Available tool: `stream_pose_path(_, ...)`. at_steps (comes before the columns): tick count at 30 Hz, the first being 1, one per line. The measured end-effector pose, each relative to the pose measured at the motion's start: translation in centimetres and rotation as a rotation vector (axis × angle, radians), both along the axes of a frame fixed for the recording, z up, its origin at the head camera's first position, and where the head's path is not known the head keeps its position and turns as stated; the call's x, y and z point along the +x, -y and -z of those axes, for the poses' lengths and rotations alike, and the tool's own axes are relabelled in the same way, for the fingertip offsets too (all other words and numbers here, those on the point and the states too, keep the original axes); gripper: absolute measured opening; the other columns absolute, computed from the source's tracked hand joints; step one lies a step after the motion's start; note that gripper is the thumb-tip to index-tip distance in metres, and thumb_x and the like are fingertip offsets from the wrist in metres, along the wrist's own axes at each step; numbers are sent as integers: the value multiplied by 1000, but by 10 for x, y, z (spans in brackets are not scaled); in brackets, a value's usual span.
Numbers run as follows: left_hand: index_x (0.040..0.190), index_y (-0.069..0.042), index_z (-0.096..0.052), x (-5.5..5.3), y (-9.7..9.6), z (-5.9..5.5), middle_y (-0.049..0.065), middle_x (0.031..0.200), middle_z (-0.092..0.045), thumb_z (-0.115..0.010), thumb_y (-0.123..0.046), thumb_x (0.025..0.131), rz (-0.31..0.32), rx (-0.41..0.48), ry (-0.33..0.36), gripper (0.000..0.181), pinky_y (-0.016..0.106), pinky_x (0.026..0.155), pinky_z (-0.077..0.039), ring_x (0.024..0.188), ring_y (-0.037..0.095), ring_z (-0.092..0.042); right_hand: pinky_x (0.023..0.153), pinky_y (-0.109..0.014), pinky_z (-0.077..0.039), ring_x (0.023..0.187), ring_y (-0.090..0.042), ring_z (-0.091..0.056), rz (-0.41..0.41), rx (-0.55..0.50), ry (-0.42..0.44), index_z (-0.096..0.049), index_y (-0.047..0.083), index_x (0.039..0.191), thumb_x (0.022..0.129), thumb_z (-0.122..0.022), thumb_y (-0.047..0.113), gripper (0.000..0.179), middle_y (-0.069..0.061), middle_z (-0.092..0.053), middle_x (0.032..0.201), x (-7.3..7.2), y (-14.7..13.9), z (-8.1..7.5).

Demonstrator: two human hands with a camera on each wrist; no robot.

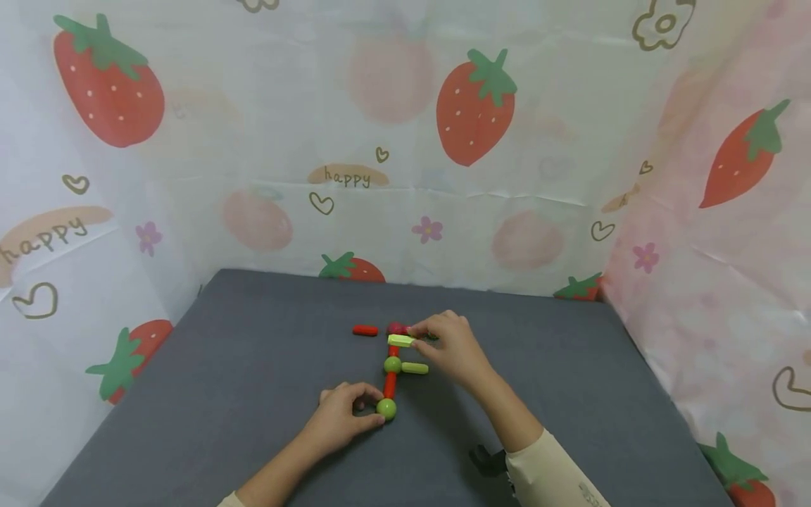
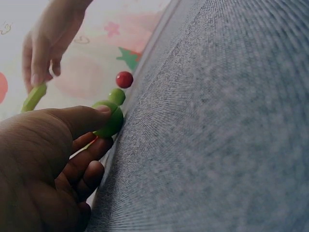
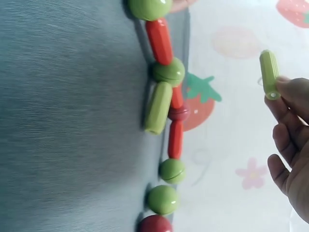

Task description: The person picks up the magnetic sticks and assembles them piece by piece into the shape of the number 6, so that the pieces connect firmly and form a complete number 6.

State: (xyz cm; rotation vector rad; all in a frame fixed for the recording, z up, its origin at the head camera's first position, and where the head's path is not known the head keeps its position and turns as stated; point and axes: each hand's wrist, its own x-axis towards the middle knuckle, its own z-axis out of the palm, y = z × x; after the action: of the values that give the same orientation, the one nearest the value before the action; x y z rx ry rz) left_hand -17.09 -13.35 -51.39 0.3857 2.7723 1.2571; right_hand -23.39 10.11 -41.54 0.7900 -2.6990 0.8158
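My left hand [image 1: 345, 412] grips the near green ball [image 1: 386, 408] between thumb and fingers, low on the table. From that ball a red rod [image 1: 389, 385] runs to a second green ball [image 1: 393, 365], beside which lies a light green rod [image 1: 415, 368]. Another red rod [image 1: 394, 351] leads on to a red ball [image 1: 395, 329]. Above this row my right hand [image 1: 453, 348] pinches a second light green rod [image 1: 401, 341] by one end; in the right wrist view this raised rod [image 3: 269, 72] shows a small shiny dot on its end.
A separate red rod [image 1: 365, 330] lies left of the red ball. In the right wrist view another red rod [image 3: 175, 139], two more green balls [image 3: 163, 199] and a second red ball [image 3: 155, 224] continue the line. A dark object [image 1: 488, 461] shows by the right sleeve. Strawberry-print cloth [image 1: 412, 141] surrounds the grey table.
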Motion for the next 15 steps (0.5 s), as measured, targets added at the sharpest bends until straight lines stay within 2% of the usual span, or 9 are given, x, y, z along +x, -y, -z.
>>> stream_pose_path(5, 99, -37, -68, 1, -1, -1, -18, 91, -65, -80, -45, 76, -7, -8, -11, 27, 34, 78, -26, 82, 5, -51, 93, -44, -39, 95, -9, -54, -16, -27, -10, -75, 26, 102, 86, -76, 27, 16, 16, -70, 95, 17, -12, 15)
stream_pose_path(11, 98, -36, -69, 2, -1, -1, -19, 90, -64, -80, -45, 76, -9, -15, -30, 27, 33, 78, -26, 81, 4, -51, 89, -39, -41, 93, -15, -58, -45, -80, 33, -75, 23, 101, 83, -78, 24, 17, 14, -72, 97, 33, -22, 35)
stream_pose_path(15, 98, -36, -69, 2, -2, -1, -20, 89, -64, -81, -43, 75, -13, -14, -44, 27, 33, 79, -26, 82, 3, -52, 93, -40, -40, 93, -8, -56, -45, -109, 54, -75, 26, 98, 83, -78, 25, 16, 15, -71, 96, 40, -25, 46)
